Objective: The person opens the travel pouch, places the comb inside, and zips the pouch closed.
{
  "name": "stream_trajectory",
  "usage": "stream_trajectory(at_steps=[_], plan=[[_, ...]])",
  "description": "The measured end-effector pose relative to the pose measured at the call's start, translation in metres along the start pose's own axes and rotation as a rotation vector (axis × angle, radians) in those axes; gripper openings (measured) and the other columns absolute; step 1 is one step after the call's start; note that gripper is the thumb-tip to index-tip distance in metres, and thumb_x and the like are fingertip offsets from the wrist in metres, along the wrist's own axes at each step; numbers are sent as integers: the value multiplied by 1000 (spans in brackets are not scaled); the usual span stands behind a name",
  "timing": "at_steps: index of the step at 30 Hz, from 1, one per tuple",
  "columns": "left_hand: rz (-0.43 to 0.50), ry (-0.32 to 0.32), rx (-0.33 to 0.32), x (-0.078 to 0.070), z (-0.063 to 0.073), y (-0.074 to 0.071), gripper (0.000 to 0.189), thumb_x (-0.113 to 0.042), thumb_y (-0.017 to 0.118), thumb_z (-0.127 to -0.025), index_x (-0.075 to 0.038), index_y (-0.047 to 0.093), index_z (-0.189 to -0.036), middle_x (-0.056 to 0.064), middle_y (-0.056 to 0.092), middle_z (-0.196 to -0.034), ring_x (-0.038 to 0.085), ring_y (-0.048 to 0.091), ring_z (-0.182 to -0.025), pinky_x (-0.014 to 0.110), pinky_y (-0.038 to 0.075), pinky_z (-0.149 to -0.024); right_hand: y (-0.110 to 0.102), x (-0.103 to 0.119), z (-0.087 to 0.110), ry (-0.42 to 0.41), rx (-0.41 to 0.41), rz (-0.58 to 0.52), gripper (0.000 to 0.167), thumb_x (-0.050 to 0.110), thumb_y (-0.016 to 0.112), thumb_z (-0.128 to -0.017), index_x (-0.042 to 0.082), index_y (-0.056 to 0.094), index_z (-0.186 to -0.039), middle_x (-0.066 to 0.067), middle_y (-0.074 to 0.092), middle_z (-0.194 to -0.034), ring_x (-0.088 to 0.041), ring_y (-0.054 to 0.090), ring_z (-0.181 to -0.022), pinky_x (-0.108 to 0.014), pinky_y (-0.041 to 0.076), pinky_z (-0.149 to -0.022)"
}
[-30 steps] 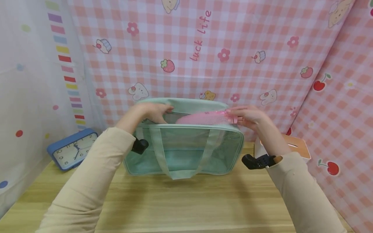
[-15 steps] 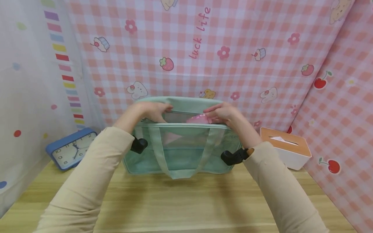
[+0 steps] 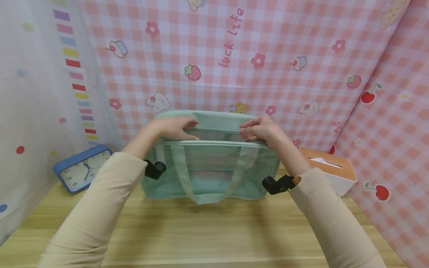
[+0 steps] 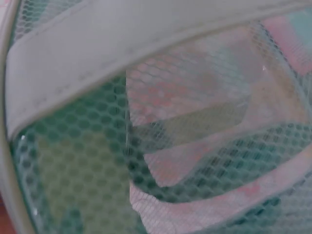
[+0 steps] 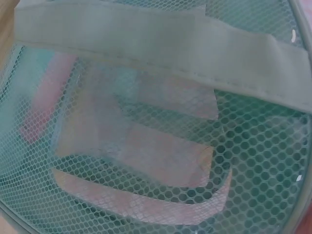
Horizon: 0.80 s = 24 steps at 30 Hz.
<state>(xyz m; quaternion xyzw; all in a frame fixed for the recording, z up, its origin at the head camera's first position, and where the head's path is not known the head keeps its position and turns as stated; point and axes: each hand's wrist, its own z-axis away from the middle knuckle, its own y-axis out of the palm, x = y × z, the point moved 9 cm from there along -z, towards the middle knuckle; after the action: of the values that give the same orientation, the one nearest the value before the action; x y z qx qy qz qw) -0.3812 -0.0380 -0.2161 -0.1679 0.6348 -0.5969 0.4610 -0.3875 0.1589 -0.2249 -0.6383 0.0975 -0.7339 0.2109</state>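
A mint-green bag [image 3: 214,186] with see-through mesh sides and two handle straps stands upright on the wooden table, its top unzipped. My left hand [image 3: 172,127] lies at the left of the opening, fingers and thumb spread apart between the front and back rims. Over the opening's right end is my right hand [image 3: 263,129], its fingers loosely bent and holding nothing. Inside the bag lies a pink comb [image 3: 214,174], showing faintly through the front panel. The right wrist view also shows the pink comb [image 5: 46,100] behind the mesh.
A blue clock [image 3: 82,169] stands at the left of the table [image 3: 201,238]. To the right is a white tissue box [image 3: 330,167] with a wooden lid and a tissue poking out. Pink checked cloth [image 3: 214,85] hangs close behind the bag.
My right hand has moved left with the pink comb, lowered it into the bag and let go. The comb has dropped inside. My left hand has stayed at the opening.
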Motion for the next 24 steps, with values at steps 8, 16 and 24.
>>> stream_trajectory(at_steps=[8, 16, 24], plan=[[106, 87, -286, 7, 43, -8, 54, -35, 46, -95, -2, 36, -136, 17, 40, -140, 33, 39, -129, 49, 36, -106, 6, 9, 2, -30, -5, 42, 35, 10, 53, -92, -7, 53, -122, 4, 65, -72, 0, 61, -59, -14, 55, -61], [18, 129, -540, 26, 85, 0, 55, -28, 65, -84, -3, 46, -130, 16, 50, -130, 33, 46, -121, 50, 41, -100, 27, 21, 3, -64, 17, 176, 34, 16, 58, -89, 1, 57, -120, -19, 63, -114, -8, 65, -76, -19, 56, -69], [-139, 161, -981, 34, 121, 14, 52, -4, 77, -69, -2, 55, -116, 15, 55, -113, 30, 55, -104, 43, 54, -82, 67, 44, 0, -130, 84, 294, 32, 21, 57, -90, 3, 60, -117, -16, 65, -110, -18, 65, -92, -26, 56, -79]])
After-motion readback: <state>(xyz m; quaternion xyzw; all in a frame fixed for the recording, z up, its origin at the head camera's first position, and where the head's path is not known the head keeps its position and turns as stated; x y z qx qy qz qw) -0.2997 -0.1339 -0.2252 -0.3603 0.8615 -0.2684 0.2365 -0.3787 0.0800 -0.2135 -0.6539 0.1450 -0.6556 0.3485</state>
